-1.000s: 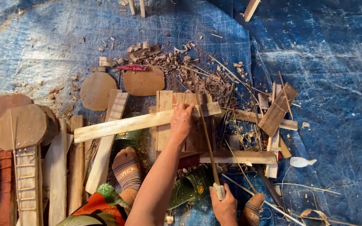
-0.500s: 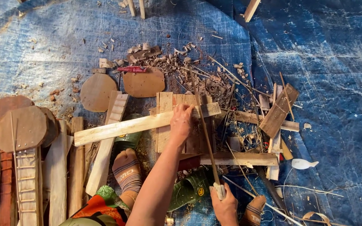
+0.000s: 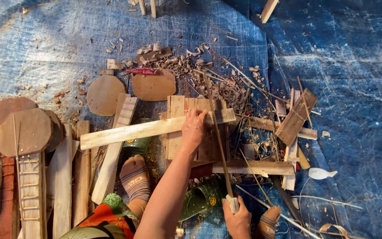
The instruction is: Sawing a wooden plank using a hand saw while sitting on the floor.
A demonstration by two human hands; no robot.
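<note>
Tarp [image 3: 341, 66]: blue sheet over the floor, carrying all the wood and shavings.
Stock at left: round brown discs [image 3: 25, 130] and long planks [image 3: 63, 177], piled near the person's leg, apparently not yet worked.
Pale slat [image 3: 133, 131]: lies crosswise, its right end over the small board panel [image 3: 197, 132] at the middle; uncut as far as the view shows.
Left hand [image 3: 194, 126]: fingers pressed down on the slat where it crosses the panel, pinning it.
Saw [image 3: 217, 132]: thin blade runs far from the near handle, just right of the left hand, edge at the slat.
Right hand [image 3: 237, 217]: fingers clenched round the saw's pale handle at the near edge.
Progress: judged early; shavings [image 3: 213, 75] beyond suggest other pieces done.
Labels: small yellow round mark on a green shoe [image 3: 202, 199], near middle; no packages or signs.
</note>
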